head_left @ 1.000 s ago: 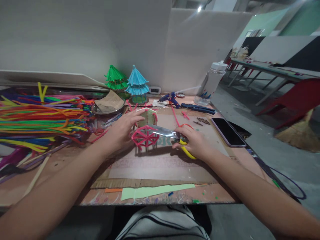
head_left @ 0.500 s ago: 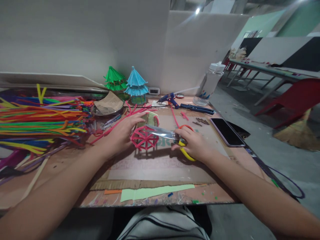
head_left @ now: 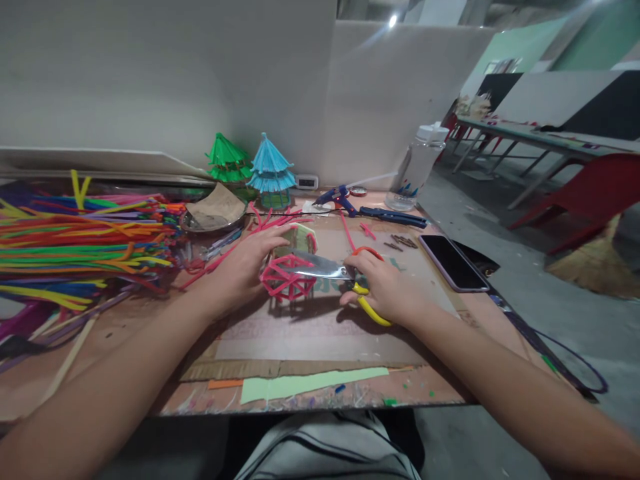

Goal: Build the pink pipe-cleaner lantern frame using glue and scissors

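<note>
My left hand (head_left: pixel 253 260) is wrapped round the left side of a small craft frame (head_left: pixel 289 287), whose near face is a pink octagon with spokes and whose far end is a pale green panel. My right hand (head_left: pixel 380 283) grips scissors (head_left: pixel 367 307) by their yellow and orange handles. The scissor blades point left and lie across the top of the pink octagon; whether they touch it I cannot tell. Below the frame is a sheet-covered cardboard work mat (head_left: pixel 320 343). Fingertips of my left hand are partly hidden behind the frame.
Bundles of coloured pipe cleaners (head_left: pixel 90 247) lie at left beside a bowl (head_left: pixel 215 213). Green (head_left: pixel 227 157) and blue (head_left: pixel 271 170) model towers stand behind. A glue gun (head_left: pixel 337 197), pliers (head_left: pixel 393 217), a bottle (head_left: pixel 417 167) and a phone (head_left: pixel 453 262) sit toward the right.
The scissor blades have come slightly lower and left over the pink octagon, with my right hand shifting a little left. My left hand keeps its hold on the frame.
</note>
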### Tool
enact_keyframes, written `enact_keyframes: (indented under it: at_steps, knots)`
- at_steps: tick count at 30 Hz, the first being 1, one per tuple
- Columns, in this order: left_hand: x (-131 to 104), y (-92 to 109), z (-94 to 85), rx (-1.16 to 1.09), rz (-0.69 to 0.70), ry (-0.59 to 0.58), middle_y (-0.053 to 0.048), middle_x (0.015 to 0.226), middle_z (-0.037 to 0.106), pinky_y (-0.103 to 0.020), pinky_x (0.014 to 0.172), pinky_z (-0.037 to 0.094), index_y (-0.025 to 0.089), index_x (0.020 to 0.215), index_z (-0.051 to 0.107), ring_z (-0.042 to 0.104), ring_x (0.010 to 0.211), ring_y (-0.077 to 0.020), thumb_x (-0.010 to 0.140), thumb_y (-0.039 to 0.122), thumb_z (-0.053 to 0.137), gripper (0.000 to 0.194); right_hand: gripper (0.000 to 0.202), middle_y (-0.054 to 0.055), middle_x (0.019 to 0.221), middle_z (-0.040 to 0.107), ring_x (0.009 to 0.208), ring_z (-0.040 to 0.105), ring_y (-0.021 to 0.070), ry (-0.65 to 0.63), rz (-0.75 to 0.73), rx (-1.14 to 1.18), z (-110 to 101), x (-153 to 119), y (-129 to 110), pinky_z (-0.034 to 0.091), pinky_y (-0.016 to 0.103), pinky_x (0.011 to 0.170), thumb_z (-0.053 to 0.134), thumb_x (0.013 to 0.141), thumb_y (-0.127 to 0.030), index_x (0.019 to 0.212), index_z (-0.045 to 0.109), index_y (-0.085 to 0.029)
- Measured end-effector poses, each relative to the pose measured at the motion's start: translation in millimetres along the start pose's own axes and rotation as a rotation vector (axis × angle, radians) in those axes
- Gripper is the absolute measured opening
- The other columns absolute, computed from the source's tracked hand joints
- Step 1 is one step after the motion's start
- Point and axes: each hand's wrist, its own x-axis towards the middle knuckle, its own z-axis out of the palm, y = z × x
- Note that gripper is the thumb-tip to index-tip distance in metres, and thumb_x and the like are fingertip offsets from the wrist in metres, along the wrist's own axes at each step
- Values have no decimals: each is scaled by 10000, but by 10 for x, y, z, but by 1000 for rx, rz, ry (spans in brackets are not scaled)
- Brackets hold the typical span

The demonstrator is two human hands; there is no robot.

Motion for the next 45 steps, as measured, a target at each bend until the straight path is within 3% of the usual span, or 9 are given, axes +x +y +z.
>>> enact_keyframes:
  at_steps: [14, 26, 31, 36, 40, 45]
  knots:
    - [-19, 19, 17, 52, -10, -18, -161, 1599, 480, -540, 1189, 440, 241, 1350, 490, 494, 1462, -294, 926, 246, 683, 466, 527, 130, 1113, 677, 967, 663, 280, -51, 36, 6, -13, -3, -14, 485, 363, 786, 691, 898, -616, 1192, 631, -183]
    - [-18, -27, 32, 7, 23, -23, -170, 1588, 491, -522, 1178, 455, 229, 1362, 491, 486, 1472, -296, 909, 205, 683, 493, 546, 111, 1038, 705, 854, 665, 246, 7, -4, -84, 1, -24, -22, 446, 310, 709, 727, 857, -648, 1139, 669, -183]
    - [21, 46, 33, -83, -1, -49, -175, 1591, 483, -535, 1182, 446, 228, 1347, 496, 481, 1475, -294, 903, 209, 702, 489, 415, 78, 928, 714, 734, 638, 199, 45, -24, -97, 35, -54, -31, 422, 286, 657, 676, 919, -605, 1024, 686, -203]
    - [1, 19, 47, -102, -15, -21, -177, 1587, 489, -522, 1188, 448, 237, 1389, 474, 490, 1470, -303, 881, 213, 726, 568, 426, 30, 794, 683, 643, 602, 190, 100, 101, -37, 127, -48, 40, 415, 286, 599, 682, 909, -590, 1102, 677, -211]
    - [-13, -39, 54, -87, 39, 19, -211, 1568, 501, -551, 1160, 466, 232, 1377, 458, 499, 1462, -319, 862, 226, 754, 594, 523, 72, 908, 689, 733, 629, 231, 170, 192, 47, 77, -19, 103, 490, 335, 642, 637, 900, -600, 1218, 624, -185]
    - [-12, -22, 94, -108, -121, 4, -182, 1557, 519, -536, 1150, 494, 228, 1410, 487, 537, 1427, -325, 882, 284, 739, 588, 545, 98, 956, 663, 785, 632, 259, 190, 221, 41, 30, 4, 137, 524, 380, 677, 595, 908, -595, 1252, 579, -173]
